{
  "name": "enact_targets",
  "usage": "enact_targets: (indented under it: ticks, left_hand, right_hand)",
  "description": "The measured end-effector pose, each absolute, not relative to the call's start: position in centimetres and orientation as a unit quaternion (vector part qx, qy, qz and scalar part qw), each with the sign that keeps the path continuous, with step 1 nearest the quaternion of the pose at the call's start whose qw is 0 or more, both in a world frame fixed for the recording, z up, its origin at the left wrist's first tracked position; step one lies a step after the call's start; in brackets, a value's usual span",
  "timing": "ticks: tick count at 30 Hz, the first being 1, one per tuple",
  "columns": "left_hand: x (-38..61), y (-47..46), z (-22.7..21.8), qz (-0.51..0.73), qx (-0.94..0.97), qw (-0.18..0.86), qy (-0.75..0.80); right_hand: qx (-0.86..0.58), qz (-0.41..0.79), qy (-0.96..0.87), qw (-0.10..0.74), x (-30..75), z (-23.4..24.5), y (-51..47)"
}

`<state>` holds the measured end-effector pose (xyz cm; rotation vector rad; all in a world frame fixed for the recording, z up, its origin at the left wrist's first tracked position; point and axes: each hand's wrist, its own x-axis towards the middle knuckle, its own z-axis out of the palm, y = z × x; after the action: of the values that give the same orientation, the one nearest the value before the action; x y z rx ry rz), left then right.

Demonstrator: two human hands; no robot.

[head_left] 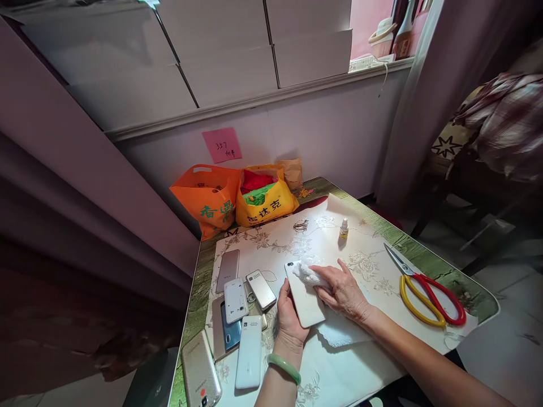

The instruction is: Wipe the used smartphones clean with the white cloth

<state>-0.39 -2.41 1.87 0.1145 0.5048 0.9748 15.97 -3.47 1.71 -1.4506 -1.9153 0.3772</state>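
My left hand (289,319) grasps the white phone (309,308) around its lower sides, just below the middle of the frame, and my right hand (343,291) pinches a bunched white cloth (311,275) against its upper back. If I press too hard up there, I think the phone could pivot out of my left hand, since the grip sits low and the back looks smooth. A drop could knock it against the other phones (236,299), piled close by at lower left on the tabletop (477,297). The cloth might also snag at the camera (291,264), where its edge lies just beside the lens.

The phone's back faces me, plain and pale, with rounded corners and that dark lens at its upper left; it tilts, top end leaning left. I can't make out its screen side.
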Motion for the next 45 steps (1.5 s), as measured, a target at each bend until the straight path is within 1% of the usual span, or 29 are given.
enact_targets:
  ticks: [2,5,7,8,10,12,14,16,17,19,22,24,26,29,33,35,37,40,45]
  left_hand:
    - [-0.4,-2.5,1.9,0.454,0.053,0.858,0.235]
    - [-0.3,-2.7,2.1,0.440,0.041,0.869,0.220]
    - [-0.4,-2.8,2.2,0.445,0.036,0.866,0.225]
    - [-0.5,-2.8,2.1,0.451,0.036,0.862,0.230]
    - [-0.6,-2.8,2.1,0.460,0.038,0.854,0.238]
    - [-0.7,-2.8,2.0,0.464,0.040,0.852,0.241]
    - [-0.7,-2.7,1.9,0.466,0.043,0.850,0.244]
    - [-0.6,-2.7,1.9,0.464,0.047,0.850,0.245]
    - [-0.5,-2.7,2.0,0.461,0.048,0.851,0.245]
    - [-0.4,-2.7,2.0,0.450,0.050,0.858,0.243]
    - [-0.3,-2.8,2.1,0.453,0.051,0.855,0.249]
    - [-0.4,-2.8,2.0,0.474,0.051,0.839,0.264]
    - [-0.5,-2.8,1.9,0.486,0.055,0.827,0.279]
    - [-0.4,-2.9,1.8,0.468,0.065,0.832,0.291]
    - [-0.2,-2.8,1.6,0.468,0.065,0.831,0.295]
    - [-0.2,-2.7,1.5,0.469,0.060,0.831,0.293]
    - [-0.2,-2.6,1.3,0.457,0.058,0.839,0.290]
    - [-0.3,-2.4,0.9,0.449,0.053,0.850,0.271]
    - [-0.4,-2.2,0.7,0.472,0.040,0.837,0.274]
  right_hand:
    - [-0.571,0.172,-0.716,0.362,16.4,2.0,-3.7]
    - [-0.580,0.217,-0.663,0.421,18.3,3.4,-4.3]
    - [-0.594,0.218,-0.625,0.458,20.5,5.0,-4.8]
    - [-0.603,0.207,-0.608,0.473,21.8,6.0,-5.1]
    - [-0.635,0.148,-0.553,0.518,24.3,8.3,-5.8]
    - [-0.663,0.080,-0.522,0.531,26.0,10.4,-6.2]
    - [-0.654,0.036,-0.533,0.536,26.1,11.4,-6.4]
    - [-0.616,0.021,-0.585,0.527,24.5,10.7,-6.4]
    - [-0.600,0.025,-0.622,0.503,23.1,9.7,-6.3]
    - [-0.601,0.037,-0.669,0.436,19.7,7.1,-6.3]
    - [-0.594,0.024,-0.734,0.329,14.8,3.4,-7.0]
    - [-0.552,0.040,-0.771,0.313,12.9,2.0,-7.9]
    - [-0.513,0.057,-0.792,0.326,12.2,1.4,-8.8]
    - [-0.489,0.069,-0.787,0.369,12.5,1.0,-9.4]
    - [-0.510,0.118,-0.737,0.428,13.3,1.0,-9.2]
    - [-0.516,0.133,-0.728,0.432,13.3,1.3,-9.0]
    - [-0.511,0.114,-0.754,0.396,13.2,1.7,-8.7]
    - [-0.509,0.060,-0.801,0.310,12.8,2.7,-7.5]
    - [-0.604,0.030,-0.768,0.210,12.3,4.5,-3.3]
